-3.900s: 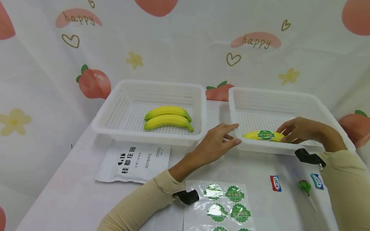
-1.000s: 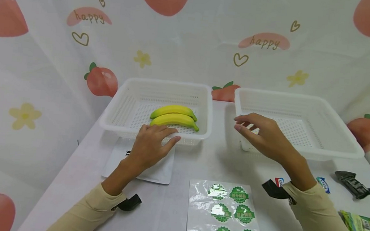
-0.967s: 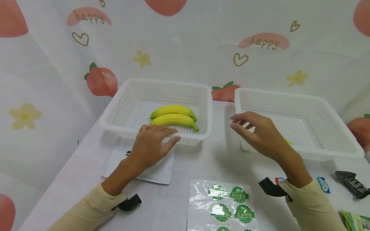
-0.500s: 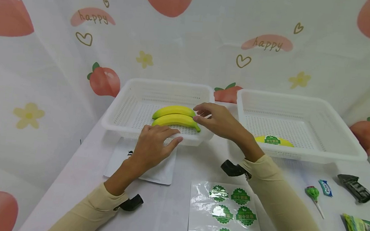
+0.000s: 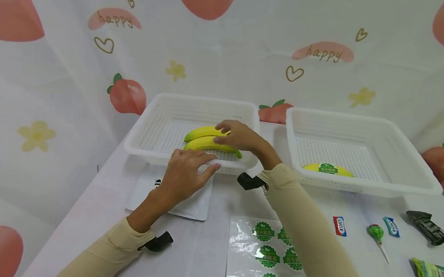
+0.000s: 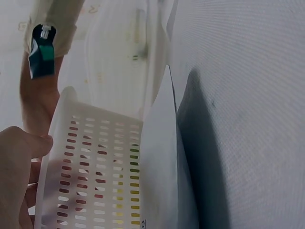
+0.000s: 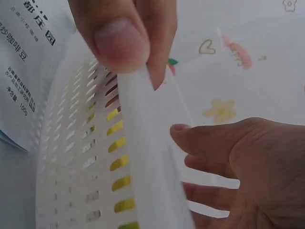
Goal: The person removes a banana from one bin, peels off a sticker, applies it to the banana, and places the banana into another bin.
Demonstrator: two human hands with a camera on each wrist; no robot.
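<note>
Two bananas lie beneath the right hand, fingers apart, while the left hand grips the basket rim

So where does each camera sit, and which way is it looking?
Head: worn on the head, looking forward and down at the left basket, its bananas and the right basket; left hand and right hand show.
Left wrist: worn there, facing the left basket's outside, picture turned sideways; shows the left hand and right arm.
Right wrist: worn there, looking closely along that basket's rim; shows both hands.
Both wrist views share the white packet.
</note>
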